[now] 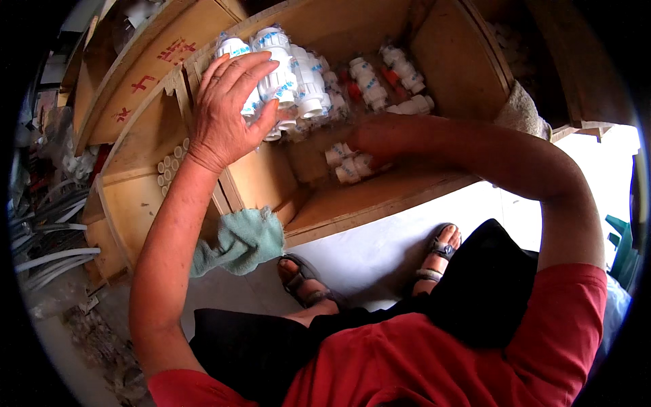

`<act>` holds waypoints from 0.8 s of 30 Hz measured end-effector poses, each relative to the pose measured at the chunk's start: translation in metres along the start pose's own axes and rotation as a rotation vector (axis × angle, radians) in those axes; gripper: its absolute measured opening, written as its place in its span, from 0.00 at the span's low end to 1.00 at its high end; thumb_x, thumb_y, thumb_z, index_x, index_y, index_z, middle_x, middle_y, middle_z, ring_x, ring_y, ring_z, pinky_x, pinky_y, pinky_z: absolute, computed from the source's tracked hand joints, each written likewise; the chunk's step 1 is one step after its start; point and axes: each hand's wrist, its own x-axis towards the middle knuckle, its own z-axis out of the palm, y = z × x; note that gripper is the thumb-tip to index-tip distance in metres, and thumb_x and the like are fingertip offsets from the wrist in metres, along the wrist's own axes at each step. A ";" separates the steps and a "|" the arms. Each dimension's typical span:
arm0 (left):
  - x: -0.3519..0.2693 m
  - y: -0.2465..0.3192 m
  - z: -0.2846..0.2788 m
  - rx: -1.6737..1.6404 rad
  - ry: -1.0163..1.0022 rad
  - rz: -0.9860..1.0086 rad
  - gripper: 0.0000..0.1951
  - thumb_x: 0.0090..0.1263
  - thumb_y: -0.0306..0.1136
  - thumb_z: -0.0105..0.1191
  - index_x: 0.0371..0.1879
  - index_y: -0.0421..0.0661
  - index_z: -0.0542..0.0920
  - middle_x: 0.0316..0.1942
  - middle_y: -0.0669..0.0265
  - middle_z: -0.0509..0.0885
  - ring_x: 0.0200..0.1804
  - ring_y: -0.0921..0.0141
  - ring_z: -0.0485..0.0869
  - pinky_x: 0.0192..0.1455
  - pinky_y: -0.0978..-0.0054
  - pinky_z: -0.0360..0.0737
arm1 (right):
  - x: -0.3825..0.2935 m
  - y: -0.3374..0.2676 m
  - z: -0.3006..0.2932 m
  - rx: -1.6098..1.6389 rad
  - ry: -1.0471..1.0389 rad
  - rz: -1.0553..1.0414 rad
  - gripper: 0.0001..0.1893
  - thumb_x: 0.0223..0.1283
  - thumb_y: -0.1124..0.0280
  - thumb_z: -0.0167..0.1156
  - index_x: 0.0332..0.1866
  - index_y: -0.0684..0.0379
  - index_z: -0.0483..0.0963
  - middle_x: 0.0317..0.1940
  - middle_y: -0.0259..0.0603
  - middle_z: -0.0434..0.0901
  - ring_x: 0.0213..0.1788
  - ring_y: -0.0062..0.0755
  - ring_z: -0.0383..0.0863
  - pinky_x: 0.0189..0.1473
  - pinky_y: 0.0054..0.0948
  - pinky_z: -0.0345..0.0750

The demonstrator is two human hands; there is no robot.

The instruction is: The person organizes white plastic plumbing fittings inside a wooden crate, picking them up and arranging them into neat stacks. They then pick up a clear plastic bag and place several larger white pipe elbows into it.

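My left hand [231, 104] rests with fingers spread on a stack of white plastic pipe fittings [277, 66] in clear wrap with blue print, at the left side of a wooden compartment. My right hand [368, 135] reaches into the shaded part of the same compartment, beside a few wrapped white fittings [351, 168]; its fingers are dark and partly hidden, so its hold is unclear. Behind it lie more white fittings [368, 84], with red pieces [391, 77] between them.
The compartment's front board [376, 206] runs before my feet. A green cloth [249, 241] hangs over its left corner, and a beige cloth [524, 112] hangs at the right divider. White pipe pieces [170, 165] fill part of the left compartment. Pale hoses [58, 259] stick out at far left.
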 end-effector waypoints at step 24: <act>0.005 0.003 -0.005 -0.005 -0.051 -0.007 0.22 0.57 0.31 0.60 0.55 0.47 0.79 0.58 0.63 0.80 0.61 0.61 0.78 0.72 0.56 0.65 | -0.010 0.111 -0.008 -0.022 -0.109 0.475 0.24 0.47 0.67 0.73 0.52 0.60 0.82 0.46 0.48 0.86 0.47 0.41 0.85 0.47 0.39 0.81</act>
